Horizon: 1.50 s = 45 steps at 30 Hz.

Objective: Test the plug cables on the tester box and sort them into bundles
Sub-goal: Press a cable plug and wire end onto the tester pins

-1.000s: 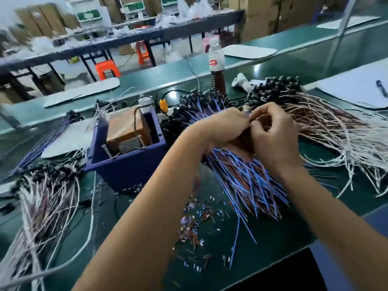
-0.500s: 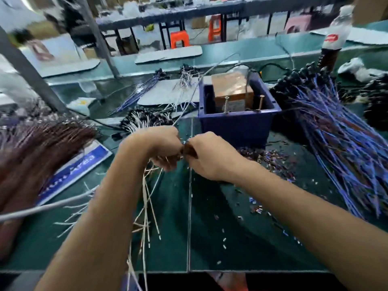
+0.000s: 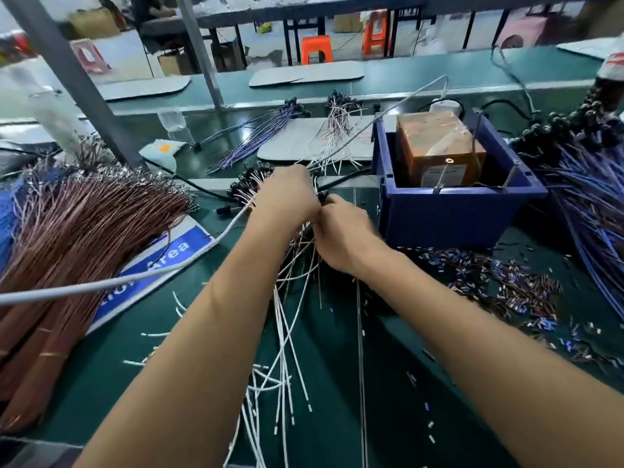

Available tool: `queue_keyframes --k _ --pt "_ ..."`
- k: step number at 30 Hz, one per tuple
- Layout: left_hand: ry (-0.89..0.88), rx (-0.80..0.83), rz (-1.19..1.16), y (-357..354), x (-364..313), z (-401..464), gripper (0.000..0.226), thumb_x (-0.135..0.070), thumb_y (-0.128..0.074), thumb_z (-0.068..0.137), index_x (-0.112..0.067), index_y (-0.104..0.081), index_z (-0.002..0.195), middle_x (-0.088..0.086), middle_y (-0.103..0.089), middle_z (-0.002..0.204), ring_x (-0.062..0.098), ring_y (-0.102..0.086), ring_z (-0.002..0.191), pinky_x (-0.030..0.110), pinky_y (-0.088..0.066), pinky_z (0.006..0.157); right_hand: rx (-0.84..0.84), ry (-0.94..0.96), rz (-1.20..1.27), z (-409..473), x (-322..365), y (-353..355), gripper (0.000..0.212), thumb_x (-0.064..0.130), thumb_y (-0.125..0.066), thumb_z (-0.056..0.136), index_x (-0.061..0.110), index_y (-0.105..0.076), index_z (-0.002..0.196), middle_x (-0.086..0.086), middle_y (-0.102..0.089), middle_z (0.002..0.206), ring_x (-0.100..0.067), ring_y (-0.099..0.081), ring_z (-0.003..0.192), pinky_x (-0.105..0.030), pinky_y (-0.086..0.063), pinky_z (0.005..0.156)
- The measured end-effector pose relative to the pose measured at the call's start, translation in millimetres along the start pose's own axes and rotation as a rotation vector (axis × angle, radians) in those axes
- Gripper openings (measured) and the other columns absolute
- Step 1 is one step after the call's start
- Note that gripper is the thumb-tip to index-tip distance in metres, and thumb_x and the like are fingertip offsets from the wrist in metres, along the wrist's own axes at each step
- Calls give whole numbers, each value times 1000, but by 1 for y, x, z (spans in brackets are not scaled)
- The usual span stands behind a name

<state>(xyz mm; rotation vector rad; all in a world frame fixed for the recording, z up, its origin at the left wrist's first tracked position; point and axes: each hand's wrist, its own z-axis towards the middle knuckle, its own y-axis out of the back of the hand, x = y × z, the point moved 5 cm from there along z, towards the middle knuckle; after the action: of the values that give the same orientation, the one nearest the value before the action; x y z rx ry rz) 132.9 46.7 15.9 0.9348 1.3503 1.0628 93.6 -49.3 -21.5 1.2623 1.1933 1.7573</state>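
Behind, green bench (image 3: pixel 189 332) amid orange stools (image 3: pixel 316 49), cardboard boxes (image 3: pixel 93 22).

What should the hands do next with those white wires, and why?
Probably lay them down on the pile of white-wired plug cables just behind the hands. The left hand and right hand are both closed on a small bunch of plug cables, whose white tails hang loose over the green table. They are held left of the blue tester box, not over it, so testing looks done.
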Motion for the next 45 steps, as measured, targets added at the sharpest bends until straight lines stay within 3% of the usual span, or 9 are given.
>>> queue_keyframes --k 5,16,20,22,25,33,37,41,45 --pt "22 -100 -2 -9 -5 13 16 -18 -73 89 -9 -62 98 21 -67 113 41 -64 110 41 -52 89 -241 112 170 -20 -11 -3 18 16 -51 100 10 -68 99 -4 -60 108 -31 -63 81 -39 -50 67" --pt "152 -148 -403 14 -9 -12 20 -8 -64 68 -4 -75 84 12 -70 74 29 -70 77 35 -54 61 -487 182 467 -29 -20 5 23 17 -71 94 17 -48 95 2 -58 81 -19 -55 68 -40 -48 60" --pt "46 -210 -634 39 -23 -26 14 -15 -73 81 -10 -71 94 11 -74 90 30 -73 90 43 -62 81 -607 149 556 -38 -19 19 22 15 -73 96 6 -55 104 0 -68 79 -5 -56 59 -12 -44 59" --pt "-36 -232 -751 57 -32 -36 16 -20 -73 92 -10 -67 103 11 -75 94 29 -75 89 46 -62 84 -574 130 695 -42 -14 27 26 14 -72 97 3 -55 113 0 -72 80 -1 -57 54 -12 -43 56" --pt "-156 -230 -1052 83 -50 -54 15 -19 -65 101 -7 -60 109 10 -77 86 27 -77 76 45 -65 73 -386 143 1106 -48 -6 51 21 12 -64 102 7 -53 119 -8 -77 80 -18 -53 47 -38 -40 43" --pt "-108 -324 -1535 104 -83 -73 21 -19 -62 103 0 -58 112 5 -75 77 18 -73 62 30 -59 59 -53 374 1716 -75 -30 136 33 9 -47 101 15 -59 131 -13 -77 99 -13 -45 52 -21 -28 41" --pt "29 -346 -1497 64 -107 -79 19 -20 -63 102 -1 -59 104 9 -69 84 7 -68 52 25 -56 52 -31 461 1720 -95 -57 148 45 0 -46 84 12 -68 121 -12 -74 117 -11 -42 58 -25 -17 47" --pt "152 -330 -1620 22 -129 -86 19 -20 -65 101 -3 -58 104 24 -71 103 31 -72 80 54 -62 78 -274 363 1488 -113 -94 146 30 1 -70 86 13 -71 112 -8 -77 103 -12 -54 62 -22 -26 51" --pt "209 -264 -1765 -6 -147 -91 14 -22 -62 103 -15 -52 97 25 -70 112 45 -69 103 59 -58 90 -474 186 1399 -125 -133 141 13 23 -78 86 16 -73 95 -5 -72 81 -15 -46 56 -39 -19 54"
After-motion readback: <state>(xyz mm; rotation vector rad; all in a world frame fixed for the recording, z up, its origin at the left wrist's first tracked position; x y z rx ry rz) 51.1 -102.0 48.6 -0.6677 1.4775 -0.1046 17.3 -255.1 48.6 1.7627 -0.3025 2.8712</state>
